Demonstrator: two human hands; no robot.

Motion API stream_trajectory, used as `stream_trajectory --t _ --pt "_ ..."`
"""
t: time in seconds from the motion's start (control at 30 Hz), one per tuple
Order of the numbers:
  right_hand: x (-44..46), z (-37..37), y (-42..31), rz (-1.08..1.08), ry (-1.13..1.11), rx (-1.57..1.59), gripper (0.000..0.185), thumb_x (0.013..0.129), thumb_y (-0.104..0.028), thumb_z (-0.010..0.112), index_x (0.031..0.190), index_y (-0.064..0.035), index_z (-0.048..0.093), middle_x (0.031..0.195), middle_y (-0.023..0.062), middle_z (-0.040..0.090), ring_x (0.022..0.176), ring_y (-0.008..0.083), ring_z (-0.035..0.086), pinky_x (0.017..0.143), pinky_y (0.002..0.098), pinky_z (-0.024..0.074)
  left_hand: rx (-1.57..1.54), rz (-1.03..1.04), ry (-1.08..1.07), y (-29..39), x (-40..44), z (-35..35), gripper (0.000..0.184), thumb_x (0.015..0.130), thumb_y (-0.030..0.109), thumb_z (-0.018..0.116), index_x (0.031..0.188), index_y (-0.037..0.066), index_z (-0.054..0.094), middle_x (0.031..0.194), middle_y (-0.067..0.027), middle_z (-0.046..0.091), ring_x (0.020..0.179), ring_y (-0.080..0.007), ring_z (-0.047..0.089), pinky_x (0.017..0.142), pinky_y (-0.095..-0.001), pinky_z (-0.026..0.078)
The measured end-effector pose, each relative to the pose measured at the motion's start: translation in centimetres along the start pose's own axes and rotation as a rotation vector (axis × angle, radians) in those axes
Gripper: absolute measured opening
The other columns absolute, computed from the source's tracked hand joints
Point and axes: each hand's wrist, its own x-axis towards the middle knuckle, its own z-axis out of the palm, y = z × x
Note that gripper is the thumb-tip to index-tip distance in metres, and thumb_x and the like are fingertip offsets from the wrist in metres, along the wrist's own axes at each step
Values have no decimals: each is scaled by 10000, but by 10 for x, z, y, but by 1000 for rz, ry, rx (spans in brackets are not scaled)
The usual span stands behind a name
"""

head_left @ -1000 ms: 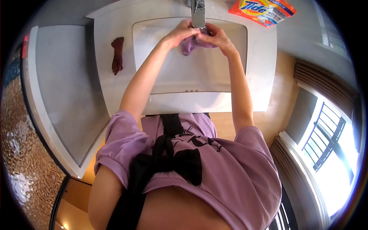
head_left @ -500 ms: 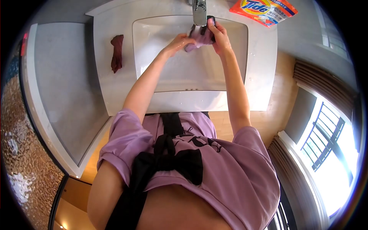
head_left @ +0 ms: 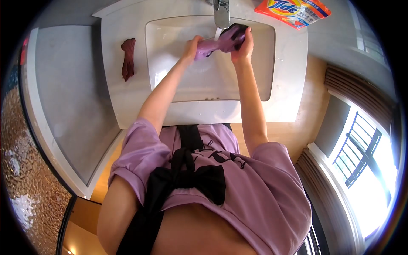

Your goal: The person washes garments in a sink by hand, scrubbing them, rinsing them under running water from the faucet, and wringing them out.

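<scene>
Purple cloth [head_left: 231, 40]: stretched over the sink [head_left: 208, 80], under the faucet [head_left: 221, 15].
Left hand [head_left: 191, 49]: closed on one end.
Right hand [head_left: 245, 47]: curled round the dark end.
Water [head_left: 217, 34]: we should turn every fold through it.

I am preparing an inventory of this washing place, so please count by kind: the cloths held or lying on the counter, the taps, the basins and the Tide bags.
Cloths: 2 (purple cloth, dark red cloth)
Tap: 1
Basin: 1
Tide bag: 1
Total: 5
</scene>
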Motion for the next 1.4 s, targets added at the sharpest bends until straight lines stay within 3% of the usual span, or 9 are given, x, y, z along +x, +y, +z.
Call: stream_trajectory --t 0.23,0.4,0.53,0.63,0.77,0.87,1.07,1.27,1.4 --pt "-39 13 54 -466 -86 -886 313 695 -293 676 620 -20 543 561 33 525 509 112 474 492 277 396 -584 -145 -302 21 -19 34 415 756 455 500 525 111 470 494 -28 478 477 -183 488 495 -287 422" --pt "-10 27 49 -477 41 -1393 290 660 -247 605 549 12 539 538 188 532 506 366 514 506 392 427 -583 -202 -300 22 -28 42 265 842 314 403 820 78 520 801 -53 558 702 -166 551 624 -311 466" --pt "36 11 55 -632 119 -1483 288 682 -223 538 565 40 549 531 195 536 505 366 545 572 412 455 -498 13 -440 30 -41 37 254 857 286 388 852 67 515 793 -48 551 718 -159 552 647 -321 470" --pt "53 -1 40 -297 380 -1062 257 671 -183 556 577 56 571 515 196 544 466 256 552 534 385 451 -383 -179 -322 38 -21 31 212 837 226 374 783 71 509 708 -53 546 682 -169 548 594 -312 455" --pt "5 9 36 -331 52 -1020 289 682 -223 606 624 60 591 474 53 495 489 79 449 458 283 399 -557 -217 -209 22 -1 29 191 808 201 396 698 77 492 670 -58 537 628 -179 539 562 -322 449" --pt "-26 31 46 -605 -38 -1336 356 690 -293 585 610 53 564 528 182 546 470 311 543 518 376 437 -641 -72 -405 14 -8 34 234 818 258 416 805 57 535 802 -57 577 742 -185 565 632 -329 475" --pt "25 20 45 -633 -36 -1491 299 712 -249 563 666 45 583 635 228 564 610 412 542 609 417 452 -429 -178 -263 48 -48 46 191 827 196 396 804 63 531 777 -61 566 693 -163 544 605 -313 454" --pt "71 -25 9 -1 143 -576 373 854 -338 511 966 13 568 824 41 581 714 132 537 625 286 460 -80 -210 -316 36 -50 22 295 816 334 500 952 82 573 853 -21 579 755 -111 532 671 -288 437" --pt "53 -47 -30 35 -60 -591 347 888 -301 471 1052 0 522 932 59 580 840 160 562 768 299 459 689 425 -483 -4 -38 -25 387 713 342 588 953 38 580 865 -7 583 801 -109 532 731 -295 427"
